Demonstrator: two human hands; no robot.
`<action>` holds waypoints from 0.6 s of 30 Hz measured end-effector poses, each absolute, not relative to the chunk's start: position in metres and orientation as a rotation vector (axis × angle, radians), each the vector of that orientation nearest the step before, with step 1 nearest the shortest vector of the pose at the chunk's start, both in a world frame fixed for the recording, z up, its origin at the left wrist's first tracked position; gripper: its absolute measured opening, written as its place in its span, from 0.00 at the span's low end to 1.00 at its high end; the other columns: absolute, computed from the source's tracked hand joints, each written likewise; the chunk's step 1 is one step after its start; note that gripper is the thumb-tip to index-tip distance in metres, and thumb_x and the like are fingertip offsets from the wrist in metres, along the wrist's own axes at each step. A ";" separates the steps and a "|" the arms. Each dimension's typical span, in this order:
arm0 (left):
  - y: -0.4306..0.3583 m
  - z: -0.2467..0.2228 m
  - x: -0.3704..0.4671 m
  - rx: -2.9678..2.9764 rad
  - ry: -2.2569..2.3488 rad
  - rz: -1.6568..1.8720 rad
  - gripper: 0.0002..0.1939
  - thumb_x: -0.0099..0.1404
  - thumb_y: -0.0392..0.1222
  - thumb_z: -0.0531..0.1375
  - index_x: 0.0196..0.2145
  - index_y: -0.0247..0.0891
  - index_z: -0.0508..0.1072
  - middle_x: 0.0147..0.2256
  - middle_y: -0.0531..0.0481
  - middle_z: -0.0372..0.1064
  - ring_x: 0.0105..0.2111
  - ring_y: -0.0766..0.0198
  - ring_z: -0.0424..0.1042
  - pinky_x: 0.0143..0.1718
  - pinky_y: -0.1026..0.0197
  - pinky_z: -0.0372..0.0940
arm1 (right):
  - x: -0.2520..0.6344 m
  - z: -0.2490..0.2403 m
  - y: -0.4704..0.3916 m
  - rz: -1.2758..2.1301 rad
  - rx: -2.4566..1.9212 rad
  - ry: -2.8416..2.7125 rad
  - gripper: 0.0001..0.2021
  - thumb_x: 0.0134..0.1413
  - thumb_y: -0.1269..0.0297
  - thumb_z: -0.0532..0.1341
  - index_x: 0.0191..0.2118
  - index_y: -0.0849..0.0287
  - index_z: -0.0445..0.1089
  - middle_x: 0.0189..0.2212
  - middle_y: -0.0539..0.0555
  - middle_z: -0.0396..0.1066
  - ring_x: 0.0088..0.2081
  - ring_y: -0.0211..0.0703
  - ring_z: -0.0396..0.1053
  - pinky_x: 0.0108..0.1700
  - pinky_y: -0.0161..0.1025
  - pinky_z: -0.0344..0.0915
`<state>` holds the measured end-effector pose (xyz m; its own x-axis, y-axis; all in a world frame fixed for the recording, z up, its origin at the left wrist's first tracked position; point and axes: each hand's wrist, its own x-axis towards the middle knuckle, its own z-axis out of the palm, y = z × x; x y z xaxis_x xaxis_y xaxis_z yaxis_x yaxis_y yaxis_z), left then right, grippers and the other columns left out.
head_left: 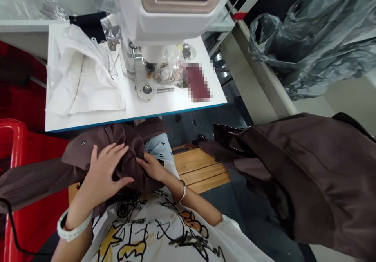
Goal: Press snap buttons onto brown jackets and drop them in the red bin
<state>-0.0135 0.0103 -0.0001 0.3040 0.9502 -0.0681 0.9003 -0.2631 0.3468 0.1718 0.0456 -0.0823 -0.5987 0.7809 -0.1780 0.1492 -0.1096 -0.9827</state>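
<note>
A dark brown garment point(129, 136) lies bunched across my lap, with a sleeve-like length trailing left over a red bin. One small round snap point(84, 142) shows on its cloth. My left hand point(107, 172) is over the garment with the fingers spread and the thumb apart, gripping nothing. My right hand point(151, 166) is closed on a fold of the same garment, its fingertips partly hidden in the cloth. Just beyond my lap stands a white press machine point(173, 23), its lower die point(146, 89) on the white table.
The white table point(141, 111) has a blue front edge and bears a white plastic bag point(91, 82), a bag of small metal parts point(169, 72) and a spring point(165, 90). Red bin point(17, 148) at left. More brown garments point(308, 168) hang over a bin at right, below grey plastic point(317, 38).
</note>
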 end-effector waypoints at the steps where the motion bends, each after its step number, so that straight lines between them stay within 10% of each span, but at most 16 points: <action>1: 0.006 -0.006 -0.006 2.283 1.643 0.109 0.29 0.55 0.40 0.54 0.56 0.43 0.56 0.56 0.44 0.57 0.57 0.47 0.51 0.56 0.33 0.30 | 0.174 -0.080 0.045 1.782 -1.070 -1.629 0.16 0.57 0.56 0.48 0.42 0.59 0.66 0.44 0.54 0.66 0.48 0.42 0.63 0.52 0.39 0.58; 8: 0.012 -0.070 -0.028 2.064 2.106 0.149 0.13 0.57 0.33 0.48 0.36 0.38 0.70 0.39 0.44 0.72 0.46 0.52 0.66 0.56 0.39 0.38 | 0.235 -0.082 0.035 1.809 -1.259 -1.911 0.36 0.38 0.53 0.65 0.56 0.56 0.57 0.54 0.57 0.59 0.54 0.51 0.57 0.55 0.46 0.54; 13: 0.050 -0.060 -0.037 1.634 2.276 0.544 0.15 0.58 0.33 0.44 0.35 0.35 0.69 0.32 0.43 0.71 0.35 0.56 0.70 0.42 0.54 0.61 | 0.229 -0.086 0.026 1.735 -1.441 -1.279 0.20 0.43 0.52 0.60 0.40 0.62 0.69 0.37 0.56 0.72 0.42 0.50 0.68 0.47 0.48 0.63; 18: 0.060 -0.019 -0.026 1.730 2.045 0.602 0.15 0.62 0.42 0.47 0.42 0.38 0.68 0.42 0.45 0.69 0.43 0.56 0.67 0.48 0.53 0.58 | 0.256 -0.014 0.048 1.412 -1.237 -0.576 0.23 0.38 0.49 0.64 0.39 0.60 0.68 0.38 0.54 0.72 0.44 0.49 0.68 0.51 0.49 0.62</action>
<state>-0.0262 0.0600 -0.0194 -0.1587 0.9871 -0.0217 0.8178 0.1437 0.5572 0.2563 0.0477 -0.0144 0.1663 0.9197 -0.3556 -0.4086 -0.2639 -0.8737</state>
